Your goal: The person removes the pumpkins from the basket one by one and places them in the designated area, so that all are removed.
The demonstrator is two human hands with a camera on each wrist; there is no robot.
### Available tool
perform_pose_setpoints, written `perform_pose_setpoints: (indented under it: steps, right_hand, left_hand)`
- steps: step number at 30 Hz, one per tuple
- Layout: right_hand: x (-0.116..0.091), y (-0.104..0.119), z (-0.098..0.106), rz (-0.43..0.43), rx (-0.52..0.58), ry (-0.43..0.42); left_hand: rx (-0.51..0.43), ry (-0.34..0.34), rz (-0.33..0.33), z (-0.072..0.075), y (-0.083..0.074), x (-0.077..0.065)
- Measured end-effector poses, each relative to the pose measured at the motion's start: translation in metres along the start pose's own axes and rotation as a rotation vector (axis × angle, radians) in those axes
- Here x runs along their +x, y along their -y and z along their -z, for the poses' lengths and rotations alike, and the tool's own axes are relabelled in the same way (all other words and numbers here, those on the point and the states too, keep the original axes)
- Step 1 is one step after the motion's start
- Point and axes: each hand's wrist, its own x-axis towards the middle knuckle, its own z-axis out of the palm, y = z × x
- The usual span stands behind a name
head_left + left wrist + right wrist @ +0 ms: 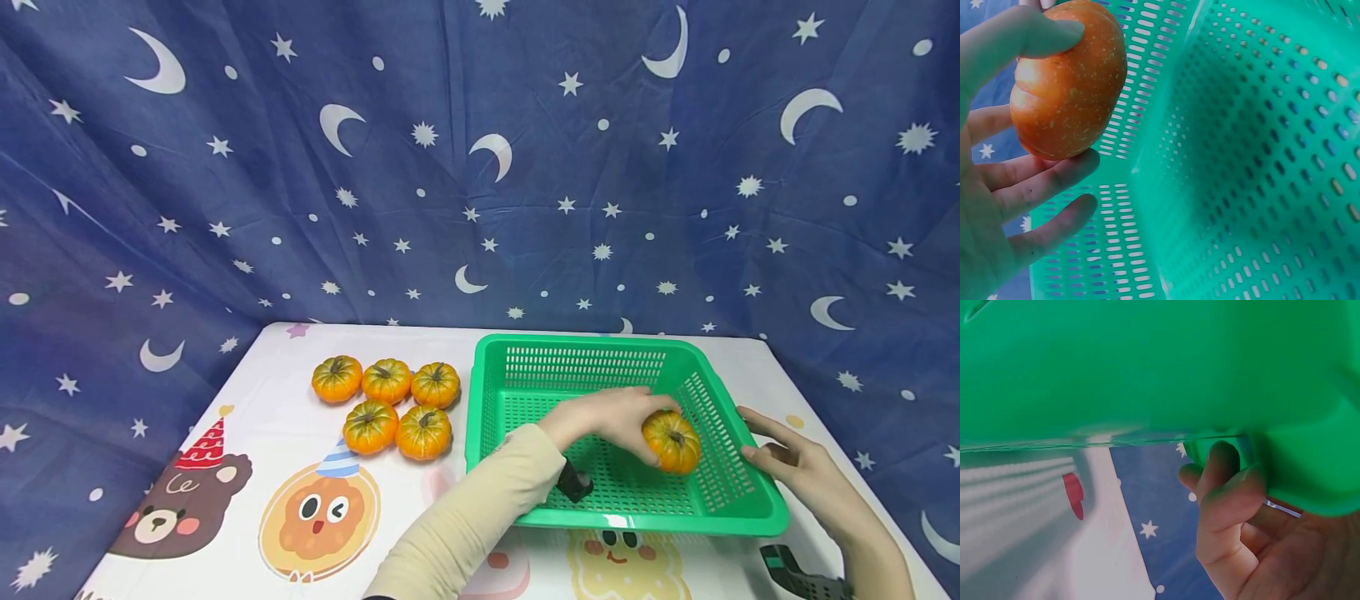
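My left hand [618,419] reaches into the green plastic basket [675,524] and grips a small orange pumpkin [672,443] near its right wall. In the left wrist view the thumb presses the pumpkin [1072,87] from one side, with fingers on the other and the little finger apart from it. My right hand [806,467] is at the basket's right rim, holding it with thumb and fingers. Curled fingers [1229,500] show under the green rim in the right wrist view. Only the one pumpkin shows in the basket; the left forearm hides part of its floor.
Several more small pumpkins [386,382] stand in two rows on the table left of the basket. A white cloth [300,442] with cartoon prints covers the table. Behind it hangs a blue curtain [420,183] with moons and stars.
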Motion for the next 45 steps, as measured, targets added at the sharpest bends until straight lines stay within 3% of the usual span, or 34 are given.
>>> perform_pose_setpoints:
  steps: [15,29,45]
  right_hand:
    - [0.0,0.002,0.0,0.004,-0.001,-0.001]
    - [0.001,0.002,0.0,0.016,0.002,-0.003]
    - [0.001,0.001,0.0,0.018,-0.012,-0.016]
  left_hand:
    - [0.049,-0.077,0.001,0.022,-0.009,-0.016]
    - [0.112,-0.151,-0.055,0.036,-0.017,-0.044]
    - [0.132,-0.23,-0.032,0.044,-0.005,-0.083]
